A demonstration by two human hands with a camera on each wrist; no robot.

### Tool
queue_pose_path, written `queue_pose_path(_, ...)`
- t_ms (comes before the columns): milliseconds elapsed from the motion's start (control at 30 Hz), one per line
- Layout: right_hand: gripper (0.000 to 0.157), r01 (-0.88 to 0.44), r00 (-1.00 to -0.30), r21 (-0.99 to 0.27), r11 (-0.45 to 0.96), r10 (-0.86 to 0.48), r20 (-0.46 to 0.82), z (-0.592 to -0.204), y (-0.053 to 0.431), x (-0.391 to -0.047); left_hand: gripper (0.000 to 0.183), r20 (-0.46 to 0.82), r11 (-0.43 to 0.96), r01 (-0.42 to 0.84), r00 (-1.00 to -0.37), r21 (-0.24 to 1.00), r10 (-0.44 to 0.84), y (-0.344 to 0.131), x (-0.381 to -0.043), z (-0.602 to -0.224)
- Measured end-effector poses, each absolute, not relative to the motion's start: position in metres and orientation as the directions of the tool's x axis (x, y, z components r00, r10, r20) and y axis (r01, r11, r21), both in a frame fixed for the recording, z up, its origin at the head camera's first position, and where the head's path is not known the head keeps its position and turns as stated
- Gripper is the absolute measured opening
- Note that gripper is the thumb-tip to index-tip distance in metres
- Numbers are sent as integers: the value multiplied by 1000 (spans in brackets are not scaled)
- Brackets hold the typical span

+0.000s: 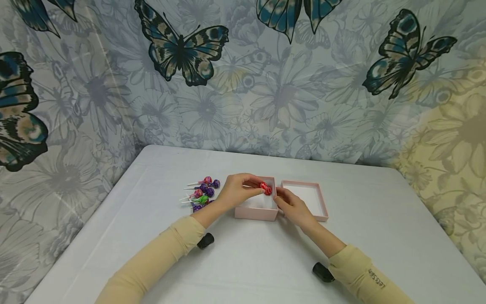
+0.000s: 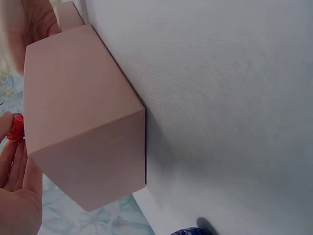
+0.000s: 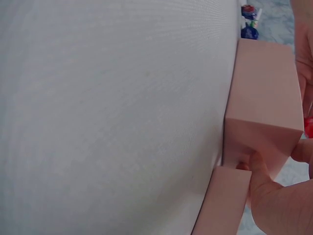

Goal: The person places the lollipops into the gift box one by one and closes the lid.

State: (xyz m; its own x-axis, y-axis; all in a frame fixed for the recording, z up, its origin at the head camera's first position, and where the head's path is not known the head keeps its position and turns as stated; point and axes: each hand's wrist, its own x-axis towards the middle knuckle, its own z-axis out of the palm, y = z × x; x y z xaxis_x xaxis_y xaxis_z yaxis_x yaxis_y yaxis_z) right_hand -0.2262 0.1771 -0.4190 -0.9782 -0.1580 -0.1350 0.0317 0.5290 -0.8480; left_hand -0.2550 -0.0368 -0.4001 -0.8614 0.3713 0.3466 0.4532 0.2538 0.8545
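Over the open pink box, my left hand pinches candy in shiny red wrappers, likely lollipops; two round heads seem to show, but no stick is clear. In the left wrist view the red candy sits between thumb and fingers beside the box rim. My right hand holds the box at its right side wall. The right wrist view shows one digit low against that wall and another up by the rim. The box's inside looks white; its floor is partly hidden by my left hand.
Several lollipops in purple, pink and green wrappers lie left of the box, partly behind my left forearm. A shallow pink lid with a white inside lies just right of the box. Butterfly-patterned cloth hangs behind the white table.
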Motion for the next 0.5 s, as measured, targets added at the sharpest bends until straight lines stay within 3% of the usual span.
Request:
queue_pose_path(233, 53, 10, -977, -848, 530, -174, -121, -418, 177, -225, 21, 336, 338, 513, -821, 789, 462, -28, -262, -403)
queue_pose_path(500, 51, 14, -979, -853, 521, -168, -118, -418, 178, -224, 18, 265, 518, 592, -777, 618, 571, -19, -268, -402)
